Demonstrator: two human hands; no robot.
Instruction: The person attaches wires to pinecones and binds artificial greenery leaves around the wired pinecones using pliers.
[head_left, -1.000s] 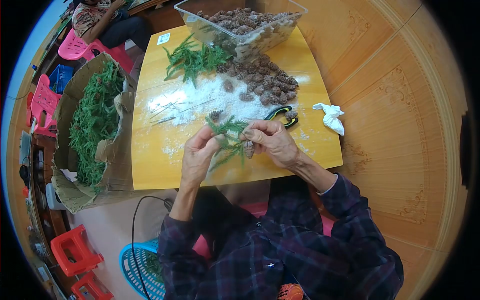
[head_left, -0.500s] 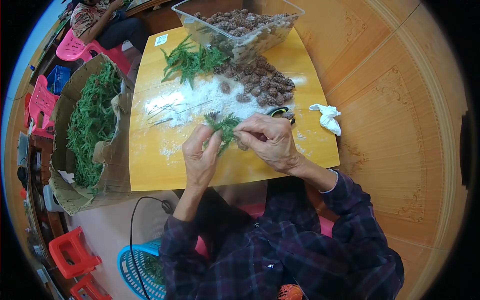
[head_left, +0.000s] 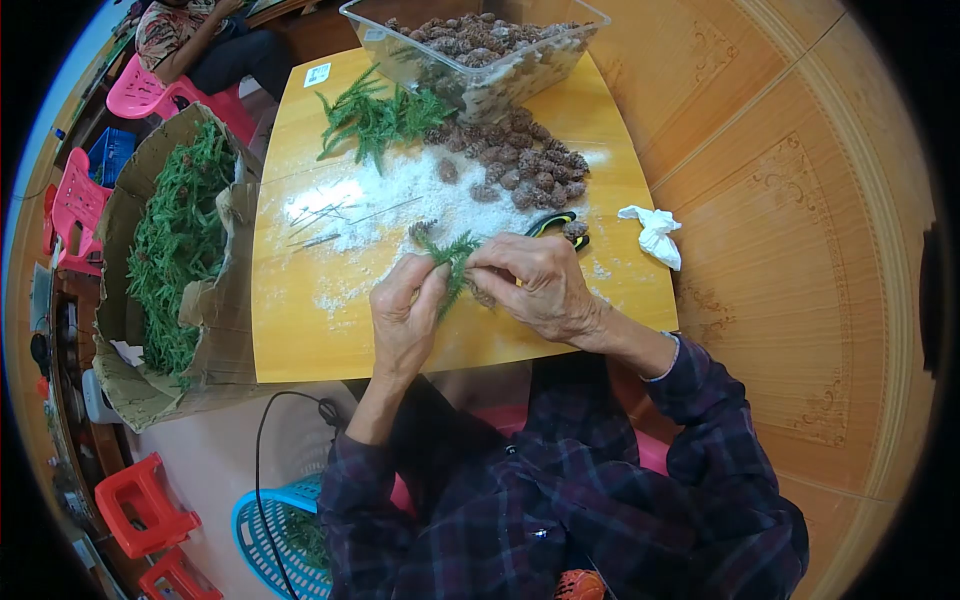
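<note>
Between my hands, just above the yellow table, is a small green artificial pine sprig. My left hand pinches its left side between thumb and finger. My right hand is closed at the sprig's right side, fingertips together; a small pine cone shows just beneath them. Another pine cone shows at the sprig's upper left end. Beyond my right hand lie black-and-yellow scissor handles, partly hidden behind it, with a single cone beside them.
White flakes and thin wire stems lie mid-table. Behind are loose pine cones, green sprigs and a clear bin of cones. A crumpled tissue lies right. A cardboard box of greenery stands left. Another person sits far left.
My left hand has shifted slightly right, its thumb and finger closer together on the sprig. The sprig has turned a little, and more of the cone at its upper left shows.
</note>
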